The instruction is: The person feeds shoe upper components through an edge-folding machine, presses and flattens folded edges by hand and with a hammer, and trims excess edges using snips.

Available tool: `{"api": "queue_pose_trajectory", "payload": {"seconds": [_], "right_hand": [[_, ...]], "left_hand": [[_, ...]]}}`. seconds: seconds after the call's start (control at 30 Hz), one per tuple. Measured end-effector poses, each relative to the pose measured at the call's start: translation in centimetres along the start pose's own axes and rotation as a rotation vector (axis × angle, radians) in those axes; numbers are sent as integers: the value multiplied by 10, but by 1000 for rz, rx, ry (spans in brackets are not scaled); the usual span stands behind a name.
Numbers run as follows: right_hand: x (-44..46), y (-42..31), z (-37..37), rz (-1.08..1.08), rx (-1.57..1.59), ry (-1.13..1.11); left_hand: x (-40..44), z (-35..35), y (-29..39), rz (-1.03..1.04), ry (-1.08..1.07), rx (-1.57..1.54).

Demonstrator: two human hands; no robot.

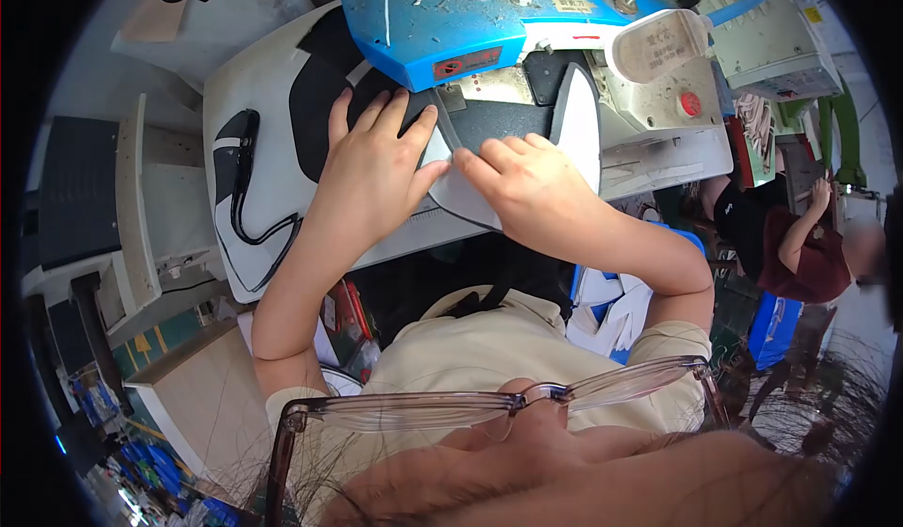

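My left hand (376, 165) lies palm down with its fingers spread, the fingertips on dark sheet material (320, 103) beside the front of a blue machine (433, 42). Just right of it, my right hand (531, 183) has its fingers curled, thumb and forefinger pinching the edge of a flat black-and-white piece (466, 198). This piece reaches over the front edge of the white worktop (395, 245). Its far side runs under the machine head, where the contact is hidden. A curved white piece with a dark edge (581, 122) stands right of my right hand.
Thin black curved strips (246, 183) lie on the worktop at left. A clear plastic guard (657, 45) and red button (689, 104) are at right. A blue bin (616, 339) holds white pieces near my right elbow. Another person (800, 245) is at far right.
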State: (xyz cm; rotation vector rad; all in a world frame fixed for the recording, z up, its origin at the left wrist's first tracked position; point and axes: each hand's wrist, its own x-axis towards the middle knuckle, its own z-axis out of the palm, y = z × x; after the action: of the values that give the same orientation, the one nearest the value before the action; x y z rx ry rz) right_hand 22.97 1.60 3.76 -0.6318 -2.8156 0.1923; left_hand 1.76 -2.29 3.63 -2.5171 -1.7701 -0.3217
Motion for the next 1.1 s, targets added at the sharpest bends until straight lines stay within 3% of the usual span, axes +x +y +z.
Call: {"api": "queue_pose_trajectory", "payload": {"seconds": [0.17,0.37,0.63,1.1], "right_hand": [[2,13,5,18,-23,77],[0,39,4,19,-350,188],[3,53,4,122,-336,74],[14,39,17,71,-313,172]], "left_hand": [[1,1,-3,-13,-13,-22],[6,10,-9,11,81,-37],[11,11,-10,-13,102,-74],[9,22,-10,-94,173,-34]]}}
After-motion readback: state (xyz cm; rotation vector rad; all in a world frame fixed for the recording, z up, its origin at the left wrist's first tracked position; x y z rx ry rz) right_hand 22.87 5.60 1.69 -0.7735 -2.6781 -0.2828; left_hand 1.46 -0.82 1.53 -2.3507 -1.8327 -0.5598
